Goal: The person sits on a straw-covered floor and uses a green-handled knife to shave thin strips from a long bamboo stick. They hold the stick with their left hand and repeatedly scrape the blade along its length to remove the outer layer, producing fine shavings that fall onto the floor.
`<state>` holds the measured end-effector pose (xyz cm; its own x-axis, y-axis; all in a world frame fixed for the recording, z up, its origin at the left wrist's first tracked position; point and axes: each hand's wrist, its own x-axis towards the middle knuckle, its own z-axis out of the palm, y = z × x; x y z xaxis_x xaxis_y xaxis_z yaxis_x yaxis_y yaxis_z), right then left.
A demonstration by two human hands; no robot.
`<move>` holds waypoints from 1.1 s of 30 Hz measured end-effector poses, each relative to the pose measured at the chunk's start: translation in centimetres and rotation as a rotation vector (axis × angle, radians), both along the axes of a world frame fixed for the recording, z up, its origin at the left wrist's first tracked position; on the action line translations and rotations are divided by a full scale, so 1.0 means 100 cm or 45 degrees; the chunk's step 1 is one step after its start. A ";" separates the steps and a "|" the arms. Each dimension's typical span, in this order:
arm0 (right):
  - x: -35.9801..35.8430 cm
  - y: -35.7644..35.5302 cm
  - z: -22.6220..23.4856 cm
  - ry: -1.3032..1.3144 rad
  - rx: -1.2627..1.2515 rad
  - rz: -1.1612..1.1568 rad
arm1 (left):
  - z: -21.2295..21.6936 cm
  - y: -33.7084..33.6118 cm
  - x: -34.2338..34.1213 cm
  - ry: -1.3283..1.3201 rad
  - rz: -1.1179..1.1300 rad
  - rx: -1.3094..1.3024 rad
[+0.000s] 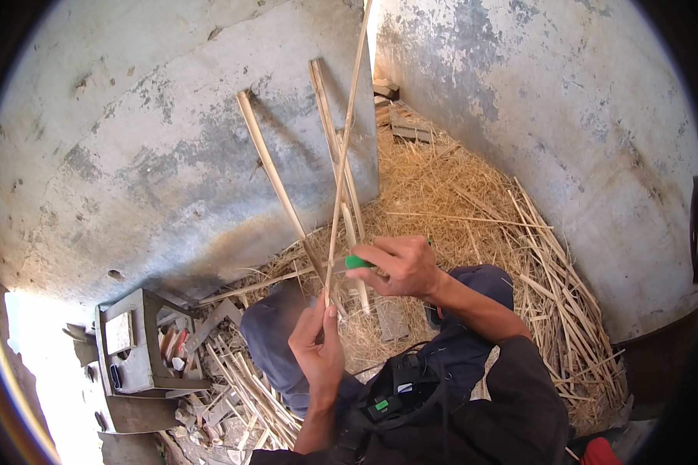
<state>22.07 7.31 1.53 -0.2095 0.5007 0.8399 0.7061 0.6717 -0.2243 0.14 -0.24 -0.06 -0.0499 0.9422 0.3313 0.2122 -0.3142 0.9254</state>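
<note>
A long, thin wooden strip (352,105) slants up and away from my left hand (316,345), whose fingers pinch its near end between my knees. My right hand (402,267) is closed round the green handle (357,262) of a knife. Its short blade (338,266) points left and lies against or just beside the strip, a little above my left fingers; I cannot tell whether it cuts in. Thicker wooden strips (267,159) lean on the left wall beyond my hands.
Pale shavings (434,186) cover the floor. Loose strips (558,302) lie along the right wall (551,101); more (252,387) lie by my left leg. At the left stands a worn wooden box (143,372) with small items in it. Two walls meet near a bright gap.
</note>
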 end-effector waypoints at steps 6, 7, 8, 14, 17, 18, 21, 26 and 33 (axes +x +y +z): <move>0.092 0.055 0.026 0.367 -0.090 -0.519 | -0.027 -0.029 -0.007 0.054 -0.133 -0.076; 0.097 0.054 0.029 0.397 -0.077 -0.519 | -0.030 -0.029 -0.010 0.043 -0.148 -0.108; 0.101 0.053 0.031 0.427 -0.063 -0.516 | -0.032 -0.028 -0.011 0.032 -0.161 -0.140; 0.073 0.032 0.007 0.521 -0.274 -0.131 | -0.022 -0.016 -0.018 -0.370 -0.298 -0.547; 0.047 0.020 -0.010 0.339 -0.254 0.060 | -0.001 -0.009 -0.010 -0.430 -0.221 -0.565; 0.037 0.017 -0.011 0.245 -0.238 0.110 | 0.002 -0.008 -0.009 -0.443 -0.200 -0.561; 0.016 0.006 -0.012 0.004 -0.182 0.227 | 0.000 -0.003 -0.012 -0.388 -0.203 -0.540; -0.001 -0.007 -0.007 -0.155 -0.195 0.284 | -0.002 -0.001 -0.013 -0.396 -0.195 -0.480; -0.002 -0.009 -0.008 -0.130 -0.224 0.262 | -0.002 0.000 -0.012 -0.305 -0.186 -0.415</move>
